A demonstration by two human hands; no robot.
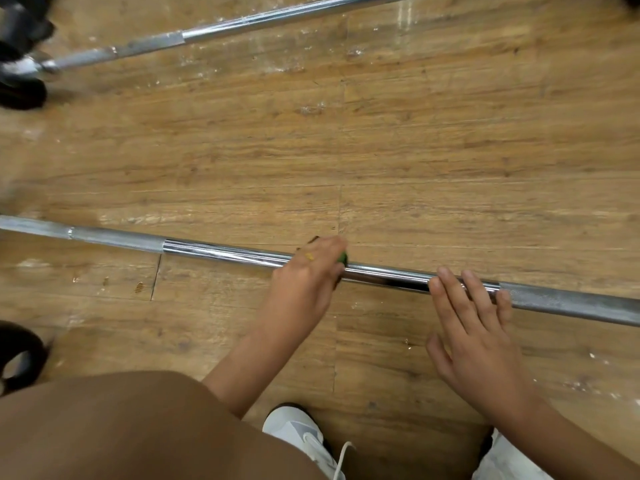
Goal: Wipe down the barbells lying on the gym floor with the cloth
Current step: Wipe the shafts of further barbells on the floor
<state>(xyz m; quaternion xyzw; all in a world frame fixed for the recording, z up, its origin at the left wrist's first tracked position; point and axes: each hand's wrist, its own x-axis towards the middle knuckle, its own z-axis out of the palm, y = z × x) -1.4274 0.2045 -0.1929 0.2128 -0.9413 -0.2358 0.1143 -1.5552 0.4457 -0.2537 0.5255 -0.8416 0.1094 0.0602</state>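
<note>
Barbell wiping under way: the near barbell [221, 249] lay across the wooden floor [415, 150] with both hands on it.

Closest in, a white shoe [298, 431] sat just behind the bar. Past it, the left hand [304, 275] was curled over the smooth chrome with a green cloth [343, 258] gripped beneath it, only a corner showing. The right hand [474, 327] lay flat, fingers [450, 289] straight and slightly spread, pressing the shaft beside the knurled grip [561, 303]. Farther off, well apart, the second barbell [242, 22] rested untouched near dark plates [20, 29]. Likely risks: the round bar could roll if the flat hand eased off, the bunched cloth could skip the underside, and the rough knurling could snag it.
</note>
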